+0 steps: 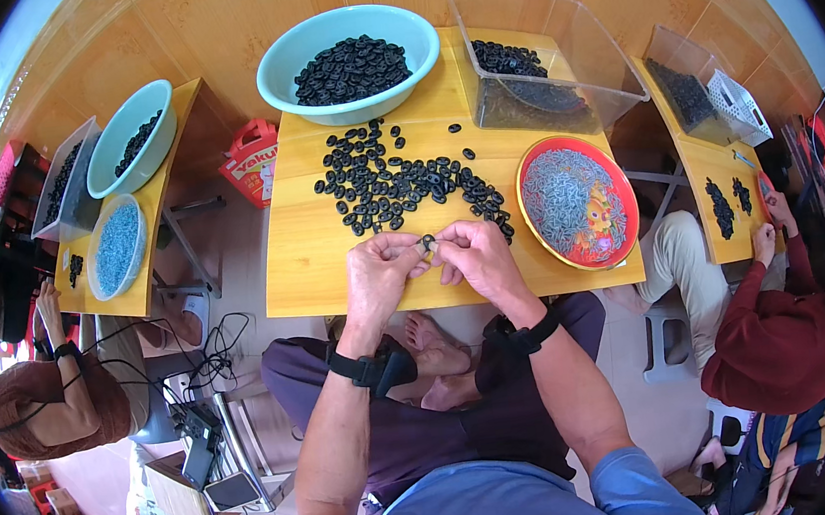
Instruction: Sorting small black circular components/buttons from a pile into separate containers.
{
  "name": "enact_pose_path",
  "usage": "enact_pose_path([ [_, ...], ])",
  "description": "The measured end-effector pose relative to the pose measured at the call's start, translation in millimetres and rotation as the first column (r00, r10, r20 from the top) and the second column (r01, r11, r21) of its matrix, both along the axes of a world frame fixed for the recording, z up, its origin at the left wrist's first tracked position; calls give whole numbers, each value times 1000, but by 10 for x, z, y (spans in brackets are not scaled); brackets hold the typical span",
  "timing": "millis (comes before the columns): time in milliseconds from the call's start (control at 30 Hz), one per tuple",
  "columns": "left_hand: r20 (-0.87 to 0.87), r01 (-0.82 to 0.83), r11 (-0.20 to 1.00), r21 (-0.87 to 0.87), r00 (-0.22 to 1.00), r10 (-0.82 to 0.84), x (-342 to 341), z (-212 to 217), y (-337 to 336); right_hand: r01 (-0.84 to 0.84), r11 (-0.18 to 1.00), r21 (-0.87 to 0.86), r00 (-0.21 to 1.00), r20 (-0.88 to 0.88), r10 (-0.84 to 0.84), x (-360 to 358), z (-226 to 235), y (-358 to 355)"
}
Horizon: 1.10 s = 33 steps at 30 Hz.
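At the near part of the yellow table [302, 259], my left hand [377, 273] and my right hand [483, 258] meet, thumbs and fingertips closed in a pinch. Between them is a small black oval piece [427, 243], partly covered by the fingers; its detail is too small to make out. Just beyond the hands lies a loose spread of similar black oval pieces [395, 184] with holes in them. To the right of my right hand stands a red patterned bowl [531, 230] holding many thin silvery metal bits [561, 187].
A pale green basin [273, 81] full of black pieces sits at the far left, a clear plastic bin [603, 56] at the far right. People work at side tables: a hand [49, 308] left, a maroon sleeve [739, 304] right. Cables [207, 355] hang at lower left.
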<state>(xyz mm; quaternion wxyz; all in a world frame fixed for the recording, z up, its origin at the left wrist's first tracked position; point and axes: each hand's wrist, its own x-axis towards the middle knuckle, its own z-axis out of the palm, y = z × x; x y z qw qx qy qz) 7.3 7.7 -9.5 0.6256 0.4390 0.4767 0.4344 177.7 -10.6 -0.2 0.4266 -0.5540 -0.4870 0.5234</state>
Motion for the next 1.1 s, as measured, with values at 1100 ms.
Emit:
enact_pose_path([
  [1100, -488, 201, 920, 337, 873, -12, -1, 1, -197, -139, 979, -146, 990, -19, 138, 106, 33, 27],
])
